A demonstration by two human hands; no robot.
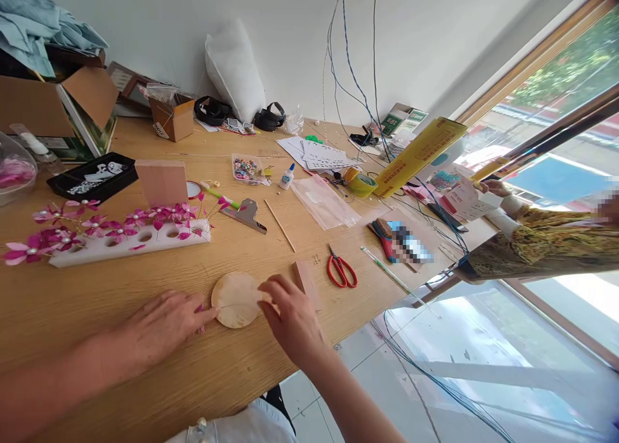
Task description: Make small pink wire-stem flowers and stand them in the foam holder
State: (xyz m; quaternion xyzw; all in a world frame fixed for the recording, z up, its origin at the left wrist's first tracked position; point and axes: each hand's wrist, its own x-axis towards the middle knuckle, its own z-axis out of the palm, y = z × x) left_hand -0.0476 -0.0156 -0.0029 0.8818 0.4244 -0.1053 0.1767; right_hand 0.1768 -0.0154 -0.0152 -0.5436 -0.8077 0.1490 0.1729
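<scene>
Apparently for steadiness, the half-curled left hand (167, 317) rests an index fingertip on the round disc (236, 301), toward the near edge of the table (232, 369); whether it grips the pink bit (201, 330) beneath, I cannot tell. The right hand (294, 317), thumb near fingertips, is at the disc's right rim, hold unclear. Beyond, a holed white block (120, 253) seemingly keeps pink flowers (97, 224) apart.
</scene>
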